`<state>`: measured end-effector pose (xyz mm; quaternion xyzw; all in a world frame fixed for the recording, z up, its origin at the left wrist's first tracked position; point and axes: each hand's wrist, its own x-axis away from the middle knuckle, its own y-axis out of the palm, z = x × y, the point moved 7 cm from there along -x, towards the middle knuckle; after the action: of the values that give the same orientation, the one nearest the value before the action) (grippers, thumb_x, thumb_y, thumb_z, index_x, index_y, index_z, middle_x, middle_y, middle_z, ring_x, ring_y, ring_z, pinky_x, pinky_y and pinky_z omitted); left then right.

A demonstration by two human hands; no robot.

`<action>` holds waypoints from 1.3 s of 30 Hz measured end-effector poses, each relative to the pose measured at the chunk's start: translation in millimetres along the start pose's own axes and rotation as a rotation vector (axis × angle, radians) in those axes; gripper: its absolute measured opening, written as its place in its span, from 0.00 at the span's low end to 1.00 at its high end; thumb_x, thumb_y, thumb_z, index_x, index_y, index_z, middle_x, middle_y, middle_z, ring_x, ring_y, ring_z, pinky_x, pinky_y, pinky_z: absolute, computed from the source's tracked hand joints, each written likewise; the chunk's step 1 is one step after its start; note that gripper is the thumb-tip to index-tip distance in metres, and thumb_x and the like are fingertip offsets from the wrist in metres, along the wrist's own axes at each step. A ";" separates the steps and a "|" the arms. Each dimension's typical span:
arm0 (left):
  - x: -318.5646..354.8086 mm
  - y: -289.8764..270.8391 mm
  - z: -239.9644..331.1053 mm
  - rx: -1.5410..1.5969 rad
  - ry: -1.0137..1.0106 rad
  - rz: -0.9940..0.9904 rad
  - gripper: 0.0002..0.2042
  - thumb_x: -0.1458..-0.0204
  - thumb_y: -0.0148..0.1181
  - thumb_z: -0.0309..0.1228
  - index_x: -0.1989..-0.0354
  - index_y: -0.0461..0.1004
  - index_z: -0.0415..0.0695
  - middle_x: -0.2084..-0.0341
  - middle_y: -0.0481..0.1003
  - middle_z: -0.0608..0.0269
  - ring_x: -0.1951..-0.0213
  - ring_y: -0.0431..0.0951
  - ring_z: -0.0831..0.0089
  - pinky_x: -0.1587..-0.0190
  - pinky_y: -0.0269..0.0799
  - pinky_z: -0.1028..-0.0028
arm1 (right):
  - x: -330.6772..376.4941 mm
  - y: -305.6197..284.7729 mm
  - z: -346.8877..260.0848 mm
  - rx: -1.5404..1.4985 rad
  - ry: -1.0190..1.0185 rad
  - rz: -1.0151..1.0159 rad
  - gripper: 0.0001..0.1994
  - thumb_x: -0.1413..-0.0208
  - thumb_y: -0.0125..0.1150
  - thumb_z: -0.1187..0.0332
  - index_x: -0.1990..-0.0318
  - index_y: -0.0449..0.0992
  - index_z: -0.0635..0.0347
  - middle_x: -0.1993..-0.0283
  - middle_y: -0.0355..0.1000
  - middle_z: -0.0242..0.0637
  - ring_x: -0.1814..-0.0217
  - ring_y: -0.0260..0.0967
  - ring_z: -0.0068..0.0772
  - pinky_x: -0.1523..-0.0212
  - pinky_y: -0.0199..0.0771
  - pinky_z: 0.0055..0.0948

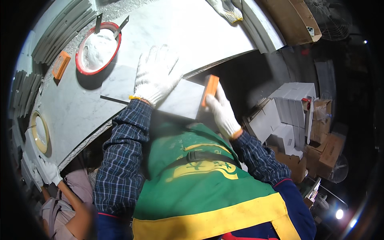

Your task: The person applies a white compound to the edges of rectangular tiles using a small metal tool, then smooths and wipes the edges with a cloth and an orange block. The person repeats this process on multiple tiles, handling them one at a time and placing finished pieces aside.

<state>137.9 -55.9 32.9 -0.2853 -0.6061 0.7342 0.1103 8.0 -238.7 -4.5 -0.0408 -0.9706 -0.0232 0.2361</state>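
My left hand (156,76), in a white knit glove, lies flat with its fingers spread on a pale marble-look tile (182,98). Part of that tile reaches past the table edge toward my green apron. My right hand (222,112), gloved the same way, grips an orange sanding block (210,90) held against the tile's right edge. A thin dark strip, perhaps a putty knife blade (114,99), sticks out to the left of my left wrist. Up and to the left, a red-rimmed bowl (98,50) holds white paste, with two flat blades leaning on its rim.
Another orange block (61,65) lies left of the bowl, near stacked tiles (64,30). A cream-rimmed bowl (40,132) sits nearer a co-worker's gloved hand (50,171) at lower left. Another gloved hand (226,10) rests at the far side. White boxes (294,104) and cartons stand at right.
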 end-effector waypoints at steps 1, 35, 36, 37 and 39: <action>-0.4 -1.6 0.4 0.000 0.003 0.017 0.22 0.40 0.56 0.47 0.42 0.78 0.50 0.36 0.72 0.51 0.36 0.68 0.54 0.35 0.61 0.53 | 0.7 0.3 3.0 0.044 0.016 0.001 0.37 0.30 0.56 0.60 0.19 0.50 0.58 0.29 0.66 0.39 0.36 0.67 0.29 0.37 0.71 0.30; 0.8 3.0 0.1 0.034 -0.019 -0.135 0.28 0.42 0.60 0.49 0.34 0.74 0.51 0.31 0.67 0.48 0.31 0.64 0.49 0.29 0.57 0.51 | 0.1 -49.3 12.4 0.629 -0.374 0.147 0.44 0.41 0.72 0.67 0.21 0.53 0.60 0.30 0.68 0.52 0.32 0.71 0.48 0.32 0.73 0.41; 1.1 3.3 0.1 0.050 -0.023 -0.154 0.28 0.42 0.60 0.49 0.35 0.74 0.51 0.31 0.67 0.48 0.31 0.64 0.49 0.29 0.57 0.51 | 15.3 -43.1 -3.0 0.789 -0.632 0.160 0.43 0.46 0.75 0.71 0.23 0.58 0.62 0.32 0.69 0.55 0.32 0.72 0.52 0.32 0.73 0.43; 0.4 2.8 0.2 0.061 -0.024 -0.157 0.28 0.42 0.60 0.49 0.35 0.74 0.51 0.31 0.67 0.48 0.31 0.64 0.49 0.29 0.57 0.51 | 22.0 -32.5 -9.5 0.839 -0.775 0.080 0.31 0.53 0.72 0.75 0.39 0.67 0.64 0.44 0.70 0.53 0.45 0.73 0.55 0.44 0.76 0.44; -1.9 1.7 0.4 0.069 -0.027 -0.163 0.27 0.42 0.60 0.48 0.35 0.74 0.51 0.31 0.67 0.49 0.30 0.64 0.50 0.30 0.57 0.51 | 35.9 -13.5 -26.6 0.893 -1.098 -0.039 0.18 0.58 0.69 0.78 0.56 0.76 0.64 0.57 0.72 0.49 0.59 0.73 0.56 0.59 0.78 0.45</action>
<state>139.6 -57.6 31.9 -0.2211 -0.6030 0.7471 0.1713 -12.9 -251.3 35.4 0.0712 -0.8668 0.3966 -0.2938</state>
